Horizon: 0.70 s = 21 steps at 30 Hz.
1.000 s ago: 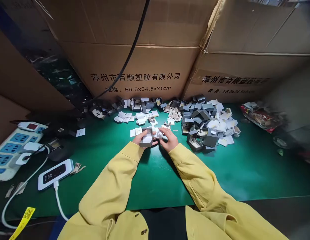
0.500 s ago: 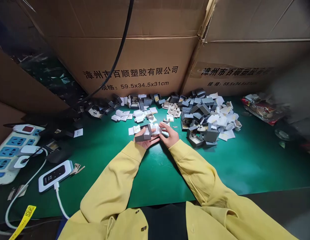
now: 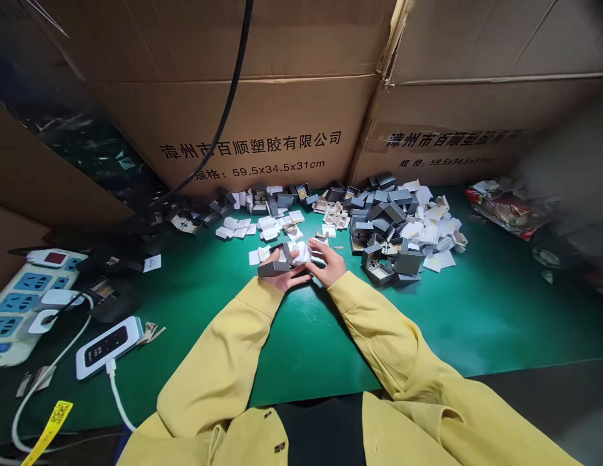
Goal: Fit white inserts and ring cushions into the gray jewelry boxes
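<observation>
A yellow jacket [image 3: 243, 435] is worn w/ long, creased sleeves [image 3: 216, 353], ea. seamed at the cuff [image 3: 263, 295]; past the near edge of the tabletop [image 3: 315, 353], a blk top [image 3: 320, 430] is framed by its front, where 2 sm. dk fasteners [image 3: 279, 447] are set on the L side.

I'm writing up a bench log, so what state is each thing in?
Held box, open, tilted, in the left hand
White piece, at the fingertips of the right hand; grip unclear
Piled boxes, jumbled, several open
White scraps, heaped loosely
Power strip, has plugs in it
White device, white cable plugged in
Red bag, crumpled
</observation>
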Motion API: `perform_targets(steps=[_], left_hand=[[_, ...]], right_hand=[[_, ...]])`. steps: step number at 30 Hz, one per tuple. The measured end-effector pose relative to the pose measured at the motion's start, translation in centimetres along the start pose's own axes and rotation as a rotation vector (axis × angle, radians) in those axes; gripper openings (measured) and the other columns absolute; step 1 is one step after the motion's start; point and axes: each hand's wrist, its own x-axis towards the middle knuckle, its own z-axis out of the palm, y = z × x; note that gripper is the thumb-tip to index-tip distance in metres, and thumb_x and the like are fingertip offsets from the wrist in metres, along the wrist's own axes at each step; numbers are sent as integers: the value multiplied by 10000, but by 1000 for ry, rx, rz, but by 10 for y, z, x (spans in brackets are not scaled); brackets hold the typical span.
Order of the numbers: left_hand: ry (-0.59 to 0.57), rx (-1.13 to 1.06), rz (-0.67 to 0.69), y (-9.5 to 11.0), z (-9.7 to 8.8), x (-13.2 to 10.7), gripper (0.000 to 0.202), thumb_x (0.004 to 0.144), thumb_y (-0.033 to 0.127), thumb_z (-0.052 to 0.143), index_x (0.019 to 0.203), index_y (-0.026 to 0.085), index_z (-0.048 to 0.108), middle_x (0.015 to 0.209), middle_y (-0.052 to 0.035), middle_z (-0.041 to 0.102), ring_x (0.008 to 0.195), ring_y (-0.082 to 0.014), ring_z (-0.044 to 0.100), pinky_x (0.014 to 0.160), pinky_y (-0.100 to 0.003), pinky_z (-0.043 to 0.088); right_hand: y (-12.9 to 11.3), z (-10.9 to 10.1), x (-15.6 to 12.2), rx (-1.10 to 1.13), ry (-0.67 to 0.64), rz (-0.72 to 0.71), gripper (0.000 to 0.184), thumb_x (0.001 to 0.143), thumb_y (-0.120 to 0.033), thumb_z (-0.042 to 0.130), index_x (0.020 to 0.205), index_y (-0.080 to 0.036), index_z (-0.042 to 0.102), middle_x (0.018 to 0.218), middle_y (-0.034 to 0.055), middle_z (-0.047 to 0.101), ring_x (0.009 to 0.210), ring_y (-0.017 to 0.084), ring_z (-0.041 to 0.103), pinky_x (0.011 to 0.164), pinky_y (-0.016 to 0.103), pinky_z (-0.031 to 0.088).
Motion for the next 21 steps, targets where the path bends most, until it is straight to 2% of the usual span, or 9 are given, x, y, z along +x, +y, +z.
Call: perform_targets(steps=[5,12,17,21], left_hand=[[63,11,1,0,0,2,464,842,525,356,972,165,618,969,-100,685,969,-273,614,909,-515,436],[113,28,18,-1,9,-2,475,860,496,334,982,135,617,966,-109,681,962,-273,608,929,-500,417],[86,69,41,-5,10,-3,453,846,477,382,988,119,619,1008,-130,667,983,-300,595,917,-551,401],[78,68,58,-6,9,-3,442,836,468,403,972,111,627,1008,-144,665,976,-290,603,929,-539,401]], right_hand=[[1,-1,1,-233,5,-27,444,712,-239,608,1152,-219,553,1105,81,611,1058,223,548,887,406,495],[2,-2,0,-222,-4,2,437,725,-275,604,1151,-193,547,1056,93,623,906,193,599,725,319,546],[-2,-4,1,-332,-62,-76,391,732,-242,578,1122,-221,556,1015,72,636,925,207,580,823,361,505],[-2,-3,1,-339,-65,-98,452,728,-253,583,1175,-220,522,1015,78,621,938,215,569,838,368,493]])
